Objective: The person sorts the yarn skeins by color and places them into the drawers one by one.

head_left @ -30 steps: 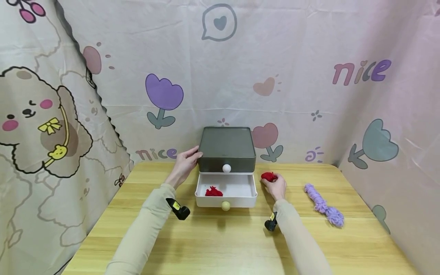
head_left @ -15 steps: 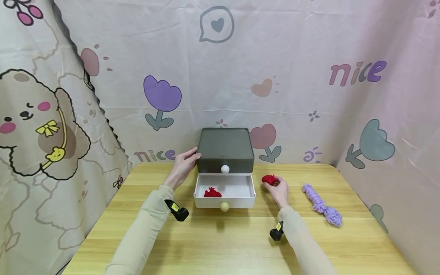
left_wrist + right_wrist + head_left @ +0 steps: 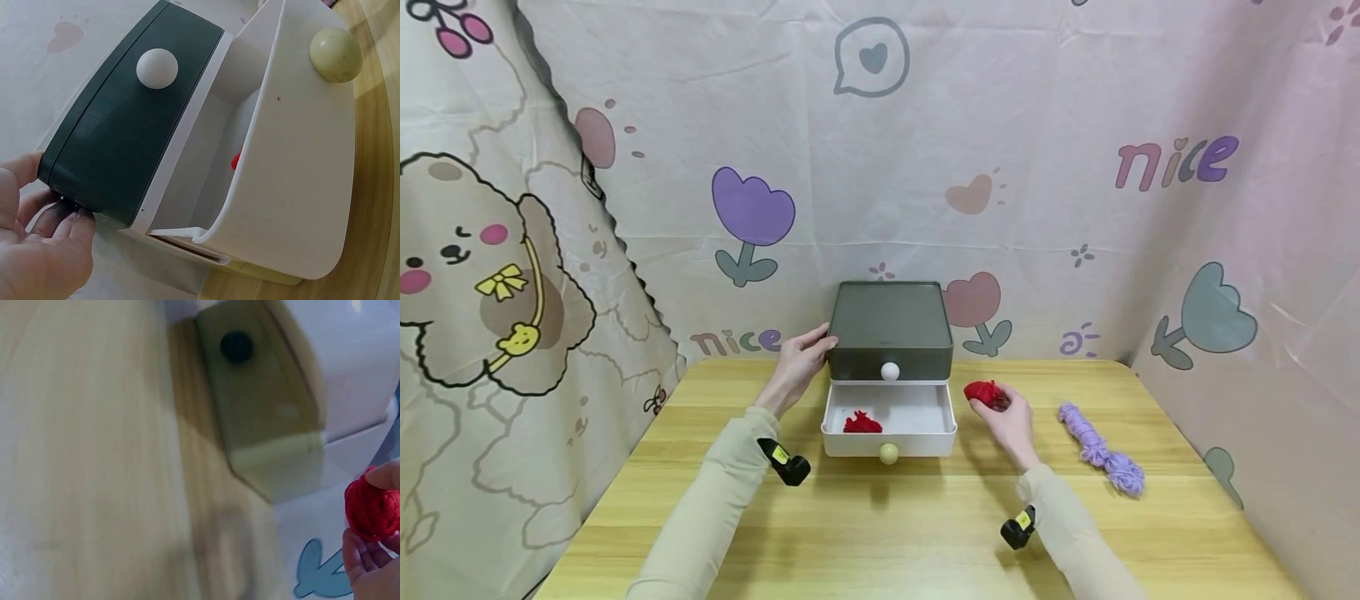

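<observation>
A small drawer box [image 3: 891, 317] stands at the back of the table, with a dark green top drawer [image 3: 119, 119]. Below it, the white drawer [image 3: 889, 445] is pulled out, and a bundle of red yarn [image 3: 862, 423] lies in its left part. My left hand [image 3: 797, 367] grips the box's left side near the upper front corner, thumb at the top edge and fingers against the side. Right of the open drawer, my right hand [image 3: 1011, 421] holds a ball of red yarn [image 3: 373, 506] between thumb and fingers. The palm side is partly cut off in the right wrist view.
A twisted skein of lilac yarn [image 3: 1101, 450] lies on the wooden table [image 3: 880, 533] to the right. In the right wrist view a yellowish-green bottom drawer [image 3: 262, 406] with a dark knob is shut. A printed curtain [image 3: 880, 167] hangs close behind and at both sides.
My right wrist and forearm have swung rightward and toward me, while the red yarn ball has shifted only slightly. My left hand keeps its place on the box. The head view has tilted a little.
</observation>
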A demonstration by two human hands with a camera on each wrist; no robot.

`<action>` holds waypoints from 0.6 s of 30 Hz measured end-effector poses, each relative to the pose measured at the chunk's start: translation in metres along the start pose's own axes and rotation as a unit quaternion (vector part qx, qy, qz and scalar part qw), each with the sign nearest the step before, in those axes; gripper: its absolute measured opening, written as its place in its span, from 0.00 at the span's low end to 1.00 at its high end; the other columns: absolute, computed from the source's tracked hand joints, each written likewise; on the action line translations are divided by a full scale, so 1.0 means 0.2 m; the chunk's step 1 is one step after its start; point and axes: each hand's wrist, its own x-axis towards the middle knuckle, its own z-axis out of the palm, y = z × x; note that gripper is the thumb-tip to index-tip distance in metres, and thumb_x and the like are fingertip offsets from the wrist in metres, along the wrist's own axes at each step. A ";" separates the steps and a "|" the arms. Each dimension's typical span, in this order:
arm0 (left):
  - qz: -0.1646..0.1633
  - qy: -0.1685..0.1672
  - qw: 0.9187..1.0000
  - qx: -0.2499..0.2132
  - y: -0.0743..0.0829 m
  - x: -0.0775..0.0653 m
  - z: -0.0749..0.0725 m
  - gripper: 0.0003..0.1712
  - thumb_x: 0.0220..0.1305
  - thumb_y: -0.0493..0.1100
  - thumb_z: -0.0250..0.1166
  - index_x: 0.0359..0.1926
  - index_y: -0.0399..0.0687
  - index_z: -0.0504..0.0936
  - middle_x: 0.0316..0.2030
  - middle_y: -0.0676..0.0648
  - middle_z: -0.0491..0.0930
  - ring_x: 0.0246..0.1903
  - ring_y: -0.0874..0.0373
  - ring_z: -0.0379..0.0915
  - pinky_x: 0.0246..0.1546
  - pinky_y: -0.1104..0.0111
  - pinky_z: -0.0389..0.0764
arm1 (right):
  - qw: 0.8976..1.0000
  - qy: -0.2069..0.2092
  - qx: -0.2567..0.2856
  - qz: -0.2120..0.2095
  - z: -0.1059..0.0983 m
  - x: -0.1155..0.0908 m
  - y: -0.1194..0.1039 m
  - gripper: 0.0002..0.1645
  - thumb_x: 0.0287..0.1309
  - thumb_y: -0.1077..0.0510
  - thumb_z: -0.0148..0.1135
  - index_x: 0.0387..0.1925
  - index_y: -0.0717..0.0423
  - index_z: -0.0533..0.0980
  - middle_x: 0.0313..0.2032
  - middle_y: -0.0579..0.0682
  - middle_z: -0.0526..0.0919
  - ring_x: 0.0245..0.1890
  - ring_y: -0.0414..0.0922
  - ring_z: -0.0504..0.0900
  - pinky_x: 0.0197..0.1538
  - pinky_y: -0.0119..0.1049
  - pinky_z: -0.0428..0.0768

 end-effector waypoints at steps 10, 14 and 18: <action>-0.004 0.001 1.000 0.009 0.00 -0.01 0.00 0.33 0.77 0.37 0.53 0.78 0.41 0.55 0.80 0.41 0.46 0.79 0.48 0.47 0.80 0.55 0.50 | 0.996 -0.009 0.088 -0.027 -0.05 -0.10 -0.16 0.27 0.56 0.63 0.73 0.57 0.68 0.77 0.51 0.68 0.84 0.35 0.27 0.79 0.42 0.15 0.78; -0.003 0.002 1.000 0.008 0.00 -0.01 0.00 0.33 0.77 0.36 0.53 0.77 0.40 0.55 0.80 0.41 0.45 0.79 0.47 0.47 0.80 0.55 0.50 | 0.994 -0.021 0.098 -0.033 -0.07 -0.13 -0.22 0.28 0.54 0.65 0.73 0.57 0.69 0.76 0.50 0.67 0.84 0.35 0.26 0.80 0.43 0.16 0.79; 0.001 0.004 1.000 0.007 0.00 -0.01 0.00 0.33 0.77 0.36 0.54 0.77 0.40 0.56 0.80 0.41 0.46 0.78 0.47 0.48 0.79 0.55 0.51 | 0.995 -0.049 0.085 -0.036 -0.09 -0.15 -0.28 0.30 0.54 0.65 0.74 0.58 0.69 0.76 0.51 0.68 0.84 0.36 0.27 0.80 0.44 0.16 0.80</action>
